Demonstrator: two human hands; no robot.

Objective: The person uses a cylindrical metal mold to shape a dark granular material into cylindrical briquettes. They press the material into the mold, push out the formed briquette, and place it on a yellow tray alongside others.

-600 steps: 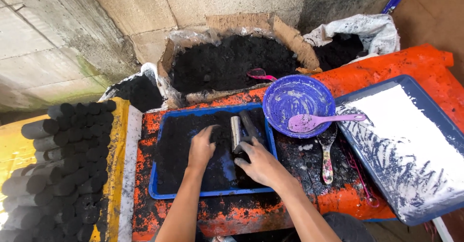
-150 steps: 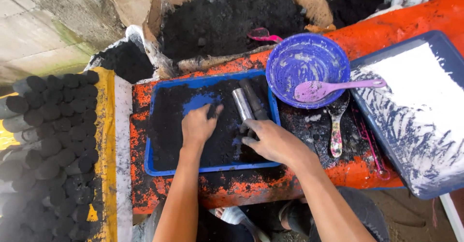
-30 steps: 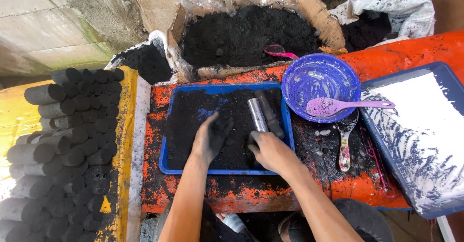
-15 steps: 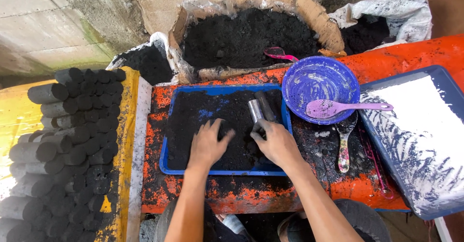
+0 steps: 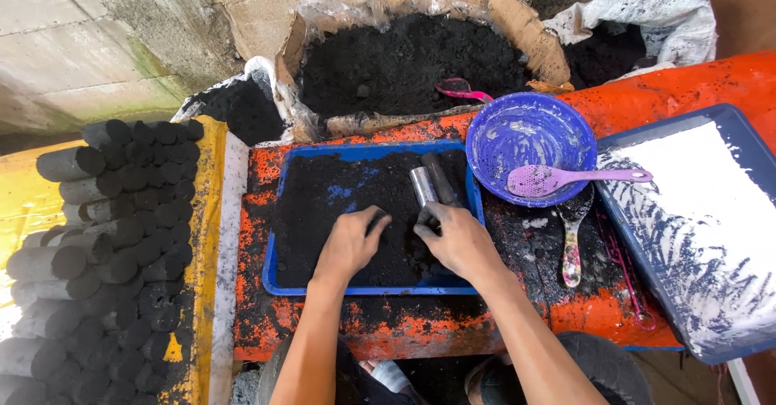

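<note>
A blue tray (image 5: 275, 251) on an orange table holds a layer of black powder (image 5: 323, 203). My left hand (image 5: 349, 243) lies flat in the powder, fingers slightly apart and blackened. My right hand (image 5: 457, 239) rests beside it, its fingers closed around the lower end of a metal tube (image 5: 422, 187). A second, darker tube (image 5: 440, 177) lies next to the first one against the tray's right side.
A blue bowl (image 5: 525, 134) with a pink spoon (image 5: 566, 179) stands right of the tray; a spatula (image 5: 572, 239) lies below it. A tray of white powder (image 5: 711, 211) is at the far right. Black cylinders (image 5: 113, 235) are stacked left. A cardboard box of black powder (image 5: 412, 57) sits behind.
My left hand has slid a little toward the right hand within the powder. My right hand stays at the metal tube. The view has shifted slightly.
</note>
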